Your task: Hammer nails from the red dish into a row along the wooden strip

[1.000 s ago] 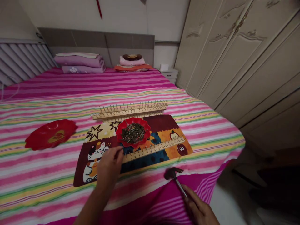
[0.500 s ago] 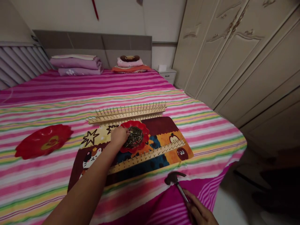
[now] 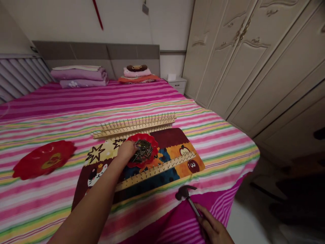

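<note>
Now at bowl with left hand, fingers at edge of nails, clear of near strip. Finger closure partly hidden; cannot tell if pinching a nail. Right hand wrapped round handle of hammer, head off mat, so not striking. Near strip lying across mat, in front of bowl, nails upright along much of length. Behind bowl, more nail-studded strips. Off left, red plate on bedspread.
</note>
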`<action>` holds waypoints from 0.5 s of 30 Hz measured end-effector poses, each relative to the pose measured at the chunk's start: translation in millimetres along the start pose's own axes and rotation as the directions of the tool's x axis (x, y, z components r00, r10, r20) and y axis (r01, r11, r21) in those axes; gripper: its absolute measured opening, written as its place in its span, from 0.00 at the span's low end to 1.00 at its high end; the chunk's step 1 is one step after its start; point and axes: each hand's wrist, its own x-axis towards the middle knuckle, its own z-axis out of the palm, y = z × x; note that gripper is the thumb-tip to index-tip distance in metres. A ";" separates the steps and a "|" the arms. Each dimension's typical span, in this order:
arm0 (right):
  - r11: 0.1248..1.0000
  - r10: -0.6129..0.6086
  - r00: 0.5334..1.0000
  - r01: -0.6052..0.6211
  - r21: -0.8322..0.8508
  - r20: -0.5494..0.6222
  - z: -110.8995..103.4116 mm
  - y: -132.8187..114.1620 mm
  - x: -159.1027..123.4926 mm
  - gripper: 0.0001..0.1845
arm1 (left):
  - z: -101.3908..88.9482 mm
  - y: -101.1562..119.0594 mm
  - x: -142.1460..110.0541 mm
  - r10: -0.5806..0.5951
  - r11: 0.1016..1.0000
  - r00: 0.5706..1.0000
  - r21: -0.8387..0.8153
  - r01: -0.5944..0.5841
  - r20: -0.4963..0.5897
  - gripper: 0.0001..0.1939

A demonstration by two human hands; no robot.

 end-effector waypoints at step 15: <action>0.995 -0.053 0.998 0.051 -0.086 -0.026 5.0 0.2 -3.8 0.34 | -21.3 -40.4 -57.9 -0.031 0.724 0.999 -0.690 0.014 -0.012 0.18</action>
